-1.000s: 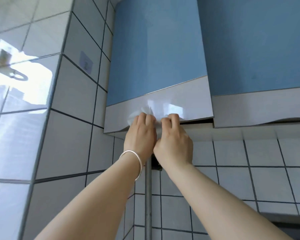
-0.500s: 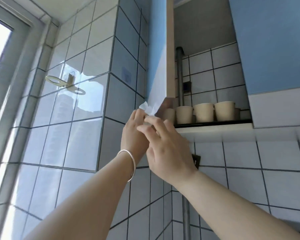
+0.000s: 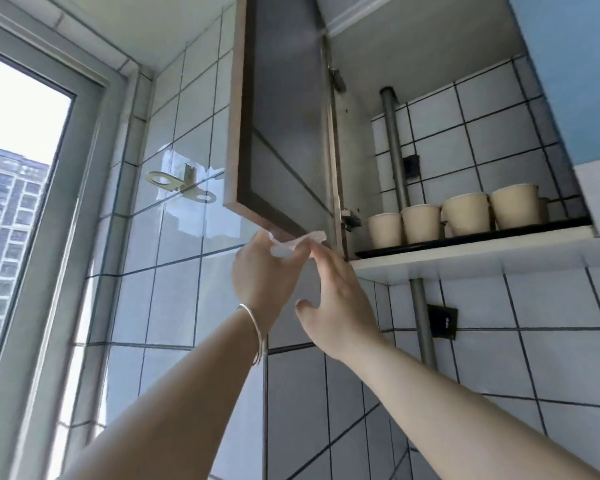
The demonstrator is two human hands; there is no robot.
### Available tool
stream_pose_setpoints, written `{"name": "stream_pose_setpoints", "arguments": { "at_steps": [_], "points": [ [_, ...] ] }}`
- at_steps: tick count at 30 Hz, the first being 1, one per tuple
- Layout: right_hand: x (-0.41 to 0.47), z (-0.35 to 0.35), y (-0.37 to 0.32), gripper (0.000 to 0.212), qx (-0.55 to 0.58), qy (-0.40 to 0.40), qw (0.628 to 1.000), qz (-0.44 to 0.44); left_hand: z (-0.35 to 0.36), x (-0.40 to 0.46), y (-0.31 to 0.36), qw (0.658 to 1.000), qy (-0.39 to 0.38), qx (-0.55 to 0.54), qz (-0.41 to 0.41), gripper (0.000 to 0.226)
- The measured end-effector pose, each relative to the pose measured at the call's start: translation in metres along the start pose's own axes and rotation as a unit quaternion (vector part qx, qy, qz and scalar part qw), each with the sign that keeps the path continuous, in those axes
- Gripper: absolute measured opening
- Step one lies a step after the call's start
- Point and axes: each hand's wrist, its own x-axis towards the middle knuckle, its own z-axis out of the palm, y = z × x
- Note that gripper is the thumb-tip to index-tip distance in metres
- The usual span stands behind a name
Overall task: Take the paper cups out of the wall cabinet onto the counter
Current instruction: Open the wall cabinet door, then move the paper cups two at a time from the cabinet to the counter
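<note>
Paper cups (image 3: 451, 218) in open cabinet (image 3: 430, 64)

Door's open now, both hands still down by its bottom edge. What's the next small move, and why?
Probably lift the right hand toward the nearest paper cup on the black tray. The cabinet door stands wide open, the cups are in plain view, that hand looks empty, and the left hand pinches a crumpled white piece.

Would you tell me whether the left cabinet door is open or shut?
Open: the cabinet door is swung wide, exposing paper cups on the shelf.
</note>
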Motion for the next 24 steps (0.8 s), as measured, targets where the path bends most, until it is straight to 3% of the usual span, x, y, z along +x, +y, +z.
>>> {"name": "stream_pose_setpoints", "arguments": {
  "at_steps": [2, 7, 12, 16, 20, 24],
  "points": [
    [0.004, 0.011, -0.001, 0.077, -0.002, -0.003, 1.0, -0.014, -0.002, 0.006, -0.011, 0.999, 0.003, -0.038, -0.008, 0.042],
    [0.009, 0.029, -0.002, 0.078, 0.0, 0.012, 1.0, -0.026, -0.008, 0.004, -0.018, 0.993, 0.002, -0.111, -0.023, 0.006],
    [0.013, 0.033, 0.005, 0.078, 0.002, 0.027, 0.999, -0.046, -0.002, -0.005, -0.015, 0.992, 0.051, -0.113, -0.029, 0.026],
    [0.015, 0.023, 0.014, 0.076, -0.008, 0.017, 0.997, -0.074, 0.011, -0.019, -0.01, 0.983, 0.118, -0.13, -0.054, 0.015],
    [0.013, 0.005, 0.029, 0.063, -0.005, 0.028, 0.997, -0.074, 0.028, -0.039, 0.008, 0.942, 0.193, -0.252, -0.114, 0.051],
    [0.012, -0.017, 0.051, 0.051, -0.042, 0.037, 0.998, -0.027, 0.052, -0.07, 0.034, 0.92, 0.205, -0.321, -0.092, 0.045]
  ]
}}
